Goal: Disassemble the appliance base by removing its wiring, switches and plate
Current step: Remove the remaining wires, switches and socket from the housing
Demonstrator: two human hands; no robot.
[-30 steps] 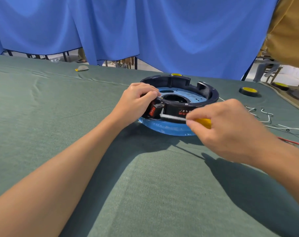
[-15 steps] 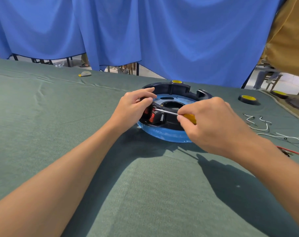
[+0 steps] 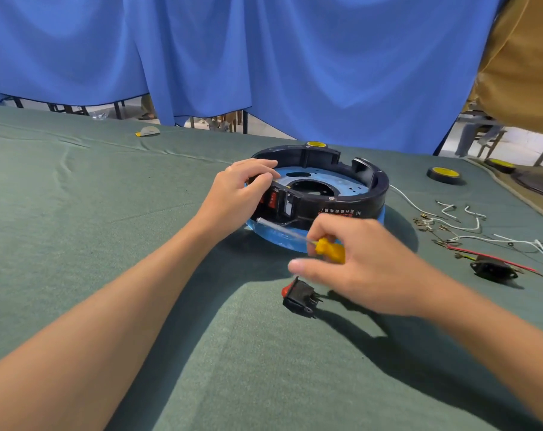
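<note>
The round black appliance base (image 3: 369, 194) lies upside down on the green cloth, with a blue plate (image 3: 335, 183) inside it. My left hand (image 3: 236, 194) grips the base's near-left rim, beside red switches (image 3: 271, 200) still set in the wall. My right hand (image 3: 357, 262) holds a yellow-handled screwdriver (image 3: 329, 248), its shaft blurred and pointing left towards the base's lower edge. A loose black switch with a red rocker (image 3: 299, 295) lies on the cloth just below my right hand.
Removed white wires (image 3: 450, 213), red wires and a black power socket (image 3: 492, 269) lie to the right. Two black-and-yellow discs (image 3: 444, 175) sit at the far right. A small scrap (image 3: 149, 131) lies far left. Blue curtains hang behind; a person in tan stands at the right.
One switch has come out of the base and now lies on the cloth. My right hand has pulled the screwdriver back and down, away from the switch bay. My left hand stays on the rim.
</note>
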